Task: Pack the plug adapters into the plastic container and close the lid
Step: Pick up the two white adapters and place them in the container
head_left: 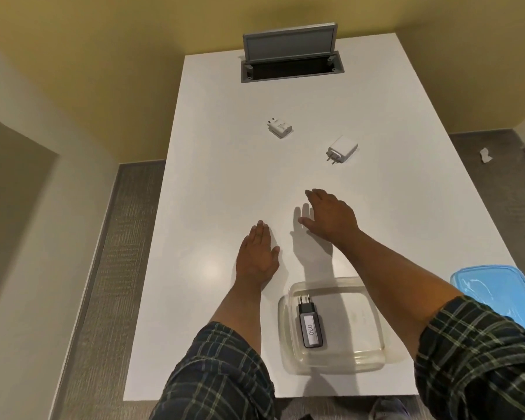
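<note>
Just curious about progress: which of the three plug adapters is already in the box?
The dark grey adapter labelled 030 lies inside the clear container. The two white adapters sit farther off on the table.

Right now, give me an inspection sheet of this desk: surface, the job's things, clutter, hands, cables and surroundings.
Surface: white table, bare in the middle, with an open grey hatch at the far end.
Job's things: clear container near the front edge, lid off, one black adapter lying inside; two white adapters out on the table, far one and right one; blue lid at the container's right.
Clutter: nothing seen.
Hands: left hand flat and empty; right hand open, empty, reaching forward.
Cables: nothing seen.
Surroundings: yellow wall, grey floor, paper scrap on the floor at right.
</note>
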The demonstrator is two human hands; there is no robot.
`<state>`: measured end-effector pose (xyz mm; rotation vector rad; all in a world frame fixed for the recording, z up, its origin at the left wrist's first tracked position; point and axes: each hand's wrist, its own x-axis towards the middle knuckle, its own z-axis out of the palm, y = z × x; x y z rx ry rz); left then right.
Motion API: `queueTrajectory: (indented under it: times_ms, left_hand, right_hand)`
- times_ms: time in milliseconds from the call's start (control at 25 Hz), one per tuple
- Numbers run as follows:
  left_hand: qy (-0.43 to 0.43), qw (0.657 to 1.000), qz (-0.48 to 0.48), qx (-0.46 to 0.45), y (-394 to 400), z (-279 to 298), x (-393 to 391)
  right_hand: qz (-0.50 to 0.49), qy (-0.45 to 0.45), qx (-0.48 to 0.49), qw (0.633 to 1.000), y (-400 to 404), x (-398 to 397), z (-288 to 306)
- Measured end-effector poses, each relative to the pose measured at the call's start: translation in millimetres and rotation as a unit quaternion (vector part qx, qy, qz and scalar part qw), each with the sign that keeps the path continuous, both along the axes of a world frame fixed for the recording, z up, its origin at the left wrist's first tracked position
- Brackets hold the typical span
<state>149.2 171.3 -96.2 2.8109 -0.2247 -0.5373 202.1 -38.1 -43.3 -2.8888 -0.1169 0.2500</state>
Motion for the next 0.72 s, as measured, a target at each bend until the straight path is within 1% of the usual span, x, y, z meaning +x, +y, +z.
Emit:
queueTrajectory:
  times_ms: [120, 240, 440, 600, 720]
  left_hand:
    - [0.015, 1.000, 0.016, -0.021, -5, -13, 13]
    - [-0.007, 1.000, 0.006, -0.015, -5, -25, 26]
    - [-0.081, 0.997, 0.011, 0.004, -8, -43, 51]
    - [-0.149, 0.988, 0.036, 0.008, -13, -50, 70]
    - [-0.165, 0.985, 0.039, -0.001, -16, -50, 87]
  right_hand:
    - [-0.007, 0.039, -0.001, 0.999, 2, 23, -8]
    - [-0.009, 0.046, -0.002, 0.999, 6, 46, -13]
    - [0.007, 0.015, -0.045, 0.999, 17, 84, -21]
    - [0.032, 0.020, -0.093, 0.995, 21, 116, -25]
    - [0.064, 0.013, -0.112, 0.992, 21, 141, -25]
